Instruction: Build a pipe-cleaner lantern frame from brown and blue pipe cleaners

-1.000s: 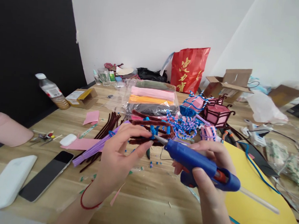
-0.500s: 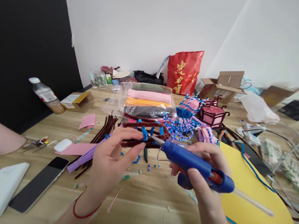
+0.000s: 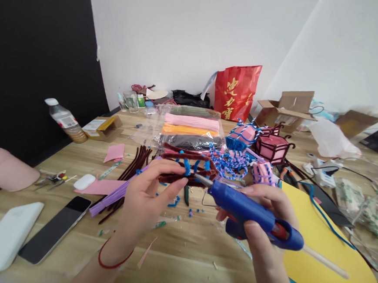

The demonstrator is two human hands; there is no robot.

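Observation:
My left hand (image 3: 152, 191) pinches a frame of brown pipe cleaners (image 3: 188, 155) at one of its blue pipe-cleaner pieces (image 3: 187, 166). The frame is held above the table, and my fingers cover part of its left side. Closed around a blue hot glue gun (image 3: 243, 205) is my right hand (image 3: 267, 226). The metal nozzle (image 3: 202, 179) points left, close to the blue piece; whether it touches cannot be made out. A clear glue stick (image 3: 326, 262) sticks out of the gun's back end.
Behind the frame lie packed pipe cleaners (image 3: 192, 123) and finished pink lanterns (image 3: 272, 148). Yellow sheets (image 3: 318, 239) are at right. Purple pipe cleaners (image 3: 114, 192), a phone (image 3: 56, 229) and a power bank (image 3: 6, 238) lie left. A bottle (image 3: 65, 121) and a red bag (image 3: 237, 93) stand farther back.
The whole view has shifted slightly, so things appear a little farther right. Both hands keep their hold, and the nozzle stays close to the blue piece.

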